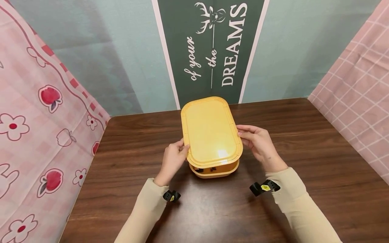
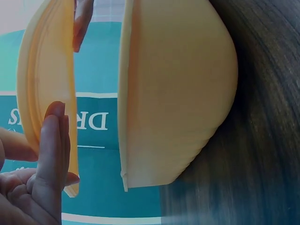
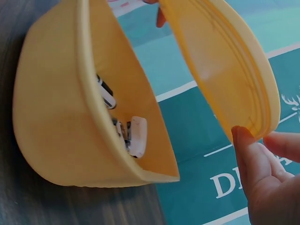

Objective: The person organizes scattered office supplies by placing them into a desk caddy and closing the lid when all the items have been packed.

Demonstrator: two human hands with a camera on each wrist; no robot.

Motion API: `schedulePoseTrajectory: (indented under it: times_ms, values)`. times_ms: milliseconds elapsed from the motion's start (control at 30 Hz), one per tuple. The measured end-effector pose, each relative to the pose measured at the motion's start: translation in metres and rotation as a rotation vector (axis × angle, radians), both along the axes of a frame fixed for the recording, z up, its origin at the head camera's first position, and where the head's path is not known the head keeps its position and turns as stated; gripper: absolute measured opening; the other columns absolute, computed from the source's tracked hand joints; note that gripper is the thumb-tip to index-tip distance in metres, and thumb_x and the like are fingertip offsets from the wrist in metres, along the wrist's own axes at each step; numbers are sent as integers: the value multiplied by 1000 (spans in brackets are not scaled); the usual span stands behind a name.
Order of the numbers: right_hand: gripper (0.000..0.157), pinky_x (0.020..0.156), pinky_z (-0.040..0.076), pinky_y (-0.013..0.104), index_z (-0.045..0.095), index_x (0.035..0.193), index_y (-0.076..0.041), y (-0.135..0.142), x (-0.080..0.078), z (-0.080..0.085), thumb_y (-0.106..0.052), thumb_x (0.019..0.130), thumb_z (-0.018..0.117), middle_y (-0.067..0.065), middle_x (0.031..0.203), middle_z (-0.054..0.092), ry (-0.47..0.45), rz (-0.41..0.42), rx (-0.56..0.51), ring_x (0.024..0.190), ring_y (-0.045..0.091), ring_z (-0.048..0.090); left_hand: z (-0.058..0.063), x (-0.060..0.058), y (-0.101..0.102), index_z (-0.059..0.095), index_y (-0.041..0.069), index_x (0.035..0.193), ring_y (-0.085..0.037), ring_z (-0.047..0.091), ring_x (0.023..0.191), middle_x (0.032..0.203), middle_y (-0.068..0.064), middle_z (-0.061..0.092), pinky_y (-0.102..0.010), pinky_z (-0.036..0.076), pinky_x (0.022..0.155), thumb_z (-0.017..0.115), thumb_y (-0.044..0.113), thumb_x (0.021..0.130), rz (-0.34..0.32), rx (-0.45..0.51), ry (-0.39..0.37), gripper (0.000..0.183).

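Observation:
A yellow lid (image 1: 211, 130) is held above a yellow plastic box (image 1: 214, 174) that stands on the table. My left hand (image 1: 174, 157) pinches the lid's left edge, thumb on top and fingers beneath. The right hand (image 1: 258, 143) pinches the opposite edge. In the left wrist view, a gap shows between the lid (image 2: 47, 79) and the box (image 2: 178, 89). Inside the box (image 3: 51, 108), the right wrist view shows a white piece (image 3: 138, 136) and a black-and-white stick-like item (image 3: 107, 93). The rest of the contents is hidden behind the wall.
The dark wood-grain table (image 1: 136, 138) meets a teal backdrop with a lettered green panel (image 1: 209, 50) behind. Pink patterned cloths hang along the left side (image 1: 51, 135) and the right side (image 1: 358, 94). Black straps (image 1: 264, 187) circle both wrists.

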State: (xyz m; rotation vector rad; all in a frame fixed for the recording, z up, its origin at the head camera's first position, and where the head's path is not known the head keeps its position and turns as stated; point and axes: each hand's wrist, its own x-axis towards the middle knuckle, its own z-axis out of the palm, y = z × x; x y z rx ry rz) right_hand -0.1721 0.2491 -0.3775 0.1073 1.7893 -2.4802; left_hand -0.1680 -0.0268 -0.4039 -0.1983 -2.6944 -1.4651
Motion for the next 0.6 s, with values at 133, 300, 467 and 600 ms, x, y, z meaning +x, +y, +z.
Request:
schedulePoseTrajectory:
  times_ms: [133,300,467,600]
  values:
    - [38,74,60,18,79,91,-18,6,1,5,11,96,54,-5,88,78,18,37,-26,83,3,74,-2,2,3,62,-5,135,-16,55,48,78,-17,74,-20,36,45,61,11,98,-14,-36,25,40]
    - [37,75,61,20,80,93,-14,13,3,11,10,97,53,-2,92,79,40,98,-85,85,6,76,-5,3,8,66,-4,130,-8,36,46,64,-12,64,-21,30,46,60,9,99,-44,-93,73,35]
    - [37,77,61,22,80,97,-10,19,3,16,11,99,50,1,97,80,62,177,-146,88,10,77,-6,5,12,72,-2,107,-8,39,49,61,-8,58,-21,30,47,58,9,100,-56,-81,88,20]
    - [36,77,62,22,80,99,-10,22,2,20,9,100,50,1,99,79,64,222,-120,89,10,77,-8,5,15,72,-1,100,-10,42,51,61,-7,57,-20,30,47,57,9,101,-48,-77,73,18]
